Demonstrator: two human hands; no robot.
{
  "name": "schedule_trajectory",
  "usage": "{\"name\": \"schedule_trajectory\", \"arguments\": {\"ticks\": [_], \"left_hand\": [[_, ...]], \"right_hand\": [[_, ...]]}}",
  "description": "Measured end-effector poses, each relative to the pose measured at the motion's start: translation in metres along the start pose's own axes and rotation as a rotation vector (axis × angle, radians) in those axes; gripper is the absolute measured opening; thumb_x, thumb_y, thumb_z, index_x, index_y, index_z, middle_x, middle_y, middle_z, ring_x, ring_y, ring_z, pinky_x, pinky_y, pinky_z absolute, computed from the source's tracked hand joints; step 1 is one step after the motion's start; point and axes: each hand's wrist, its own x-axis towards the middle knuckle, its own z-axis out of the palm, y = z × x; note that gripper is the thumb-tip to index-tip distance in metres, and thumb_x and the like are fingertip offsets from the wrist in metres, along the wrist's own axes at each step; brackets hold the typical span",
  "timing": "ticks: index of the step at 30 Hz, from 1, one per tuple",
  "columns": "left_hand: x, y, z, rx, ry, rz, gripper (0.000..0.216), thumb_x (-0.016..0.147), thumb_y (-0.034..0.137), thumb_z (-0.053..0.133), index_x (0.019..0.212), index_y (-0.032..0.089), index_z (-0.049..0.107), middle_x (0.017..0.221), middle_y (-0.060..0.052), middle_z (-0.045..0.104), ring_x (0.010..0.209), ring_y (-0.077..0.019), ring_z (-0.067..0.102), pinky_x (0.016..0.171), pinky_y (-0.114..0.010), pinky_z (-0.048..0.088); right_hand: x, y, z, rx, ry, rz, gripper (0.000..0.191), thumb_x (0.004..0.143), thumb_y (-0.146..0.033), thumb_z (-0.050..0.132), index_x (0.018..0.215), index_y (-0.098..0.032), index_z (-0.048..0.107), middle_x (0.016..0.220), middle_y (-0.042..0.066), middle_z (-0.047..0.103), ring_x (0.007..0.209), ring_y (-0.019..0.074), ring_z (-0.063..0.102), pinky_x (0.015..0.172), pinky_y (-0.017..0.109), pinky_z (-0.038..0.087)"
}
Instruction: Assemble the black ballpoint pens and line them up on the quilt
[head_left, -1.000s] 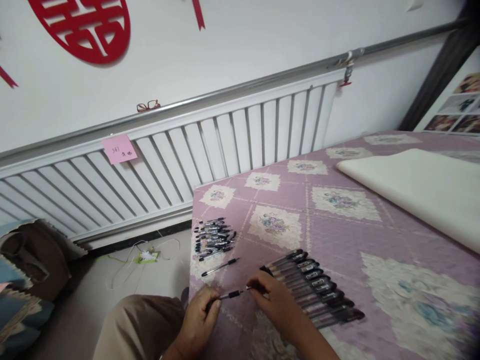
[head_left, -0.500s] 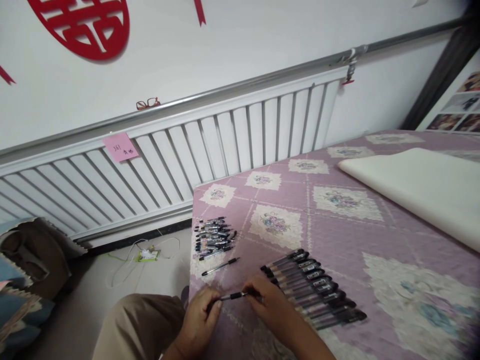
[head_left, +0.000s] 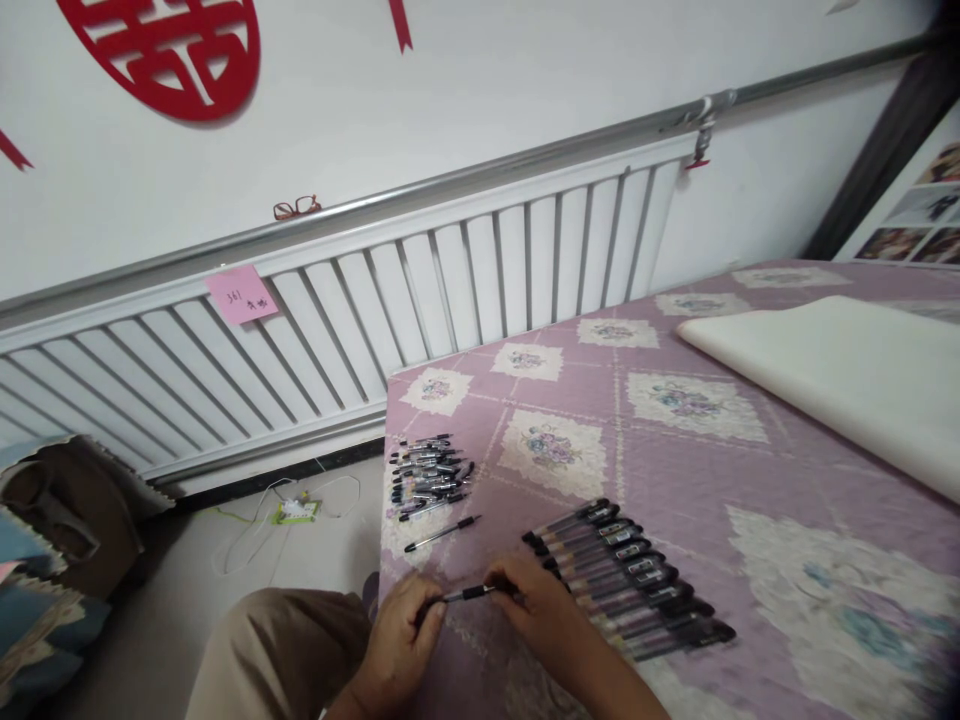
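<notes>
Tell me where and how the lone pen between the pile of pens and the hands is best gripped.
Probably mid-barrel, from above and the near side: the lone pen lies flat on the tablecloth, apart from the pile of pens, its slim length exposed.

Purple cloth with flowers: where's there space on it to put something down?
There's bare purple cloth between the row of pens and the white sheet, and a smaller patch between the pen pile and the radiator. It's crowded where the left hand and right hand hold a pen, with the row beside the right hand and a loose pen near the pile.
</notes>
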Motion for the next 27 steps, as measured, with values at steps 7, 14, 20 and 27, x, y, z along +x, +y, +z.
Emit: {"name": "schedule_trajectory", "arguments": {"ticks": [7,14,20,27], "left_hand": [[-0.0002,0.0006,-0.0003,0.01,-0.005,-0.003,0.015,0.088,0.026,0.043,0.081,0.02,0.055,0.08,-0.002,0.058,0.078,-0.0167,0.054,0.071,-0.026,0.041],[-0.0004,-0.0004,-0.0005,-0.013,0.002,0.005,0.016,0.088,0.027,0.043,0.083,0.02,0.057,0.081,-0.003,0.059,0.079,-0.017,0.054,0.071,-0.026,0.042],[-0.0002,0.001,-0.0008,-0.001,0.009,0.003,0.015,0.087,0.025,0.044,0.08,0.02,0.057,0.079,-0.002,0.059,0.077,-0.0166,0.054,0.069,-0.026,0.042],[0.0,0.0021,-0.0016,-0.014,0.017,0.004,0.014,0.087,0.024,0.046,0.081,0.02,0.057,0.079,-0.002,0.059,0.078,-0.0162,0.054,0.07,-0.025,0.042]], "right_hand": [[0.0,-0.0004,0.0022,-0.063,-0.024,-0.002,0.014,0.078,-0.018,0.049,0.083,-0.019,0.061,0.085,0.003,0.064,0.082,0.0179,0.057,0.073,0.028,0.041],[0.0009,-0.0026,0.0022,-0.186,-0.045,0.0,0.013,0.083,-0.024,0.048,0.078,-0.02,0.06,0.082,0.003,0.065,0.08,0.0181,0.058,0.07,0.027,0.041],[-0.0004,-0.0058,0.0018,-0.277,-0.029,0.023,0.025,0.088,-0.031,0.042,0.073,-0.02,0.059,0.076,0.004,0.064,0.073,0.0195,0.058,0.065,0.03,0.04],[-0.0029,-0.008,-0.0001,-0.134,0.008,0.005,0.009,0.079,-0.022,0.054,0.085,-0.021,0.06,0.084,0.002,0.064,0.077,0.0164,0.057,0.069,0.026,0.04]]}}
